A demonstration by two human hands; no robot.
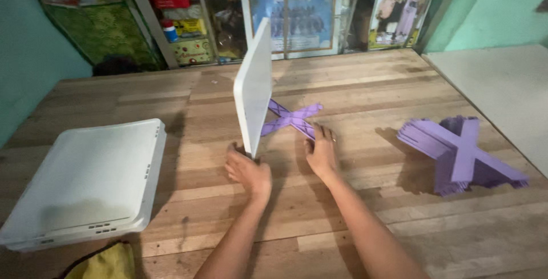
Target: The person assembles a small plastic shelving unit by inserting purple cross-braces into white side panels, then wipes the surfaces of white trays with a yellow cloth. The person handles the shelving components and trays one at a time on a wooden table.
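A white flat panel (253,85) stands on its lower edge on the wooden table (365,91), tilted nearly upright. My left hand (246,172) grips its bottom corner. Behind and beside it lies a purple cross-shaped paper piece (292,118), flat on the wood. My right hand (321,152) rests palm down with its fingers on the near arm of that cross.
A stack of several purple cross pieces (459,154) lies at the right. A pile of white panels (85,182) sits at the left near the table's front edge. A yellow cloth (108,263) shows at the bottom left. Framed pictures and a glass cabinet (297,16) stand behind the table.
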